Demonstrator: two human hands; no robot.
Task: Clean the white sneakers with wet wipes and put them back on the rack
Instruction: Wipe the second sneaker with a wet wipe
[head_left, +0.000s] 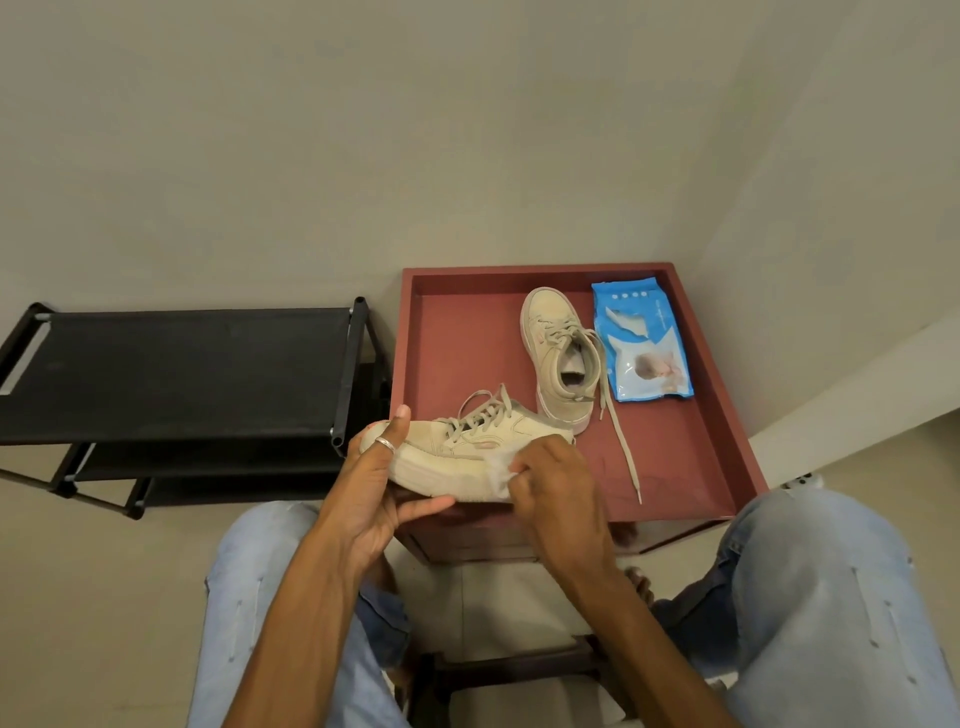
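White sneaker (467, 460) mid-frame: left hand (374, 499) curls its fingers round the toe, right hand (556, 493) pinches a wet wipe (500, 470) against its sole; second sneaker (558, 358) lies on the table (467, 343)

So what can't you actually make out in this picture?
All in the head view:
Rear sole edge of the held sneaker: covered by the right hand and the wet wipe; its underside faces away.
The wet wipe: mostly bunched under the fingers.
The wipes pack: print too small to read.
The shoe rack: lower shelves largely hidden by its top shelf.
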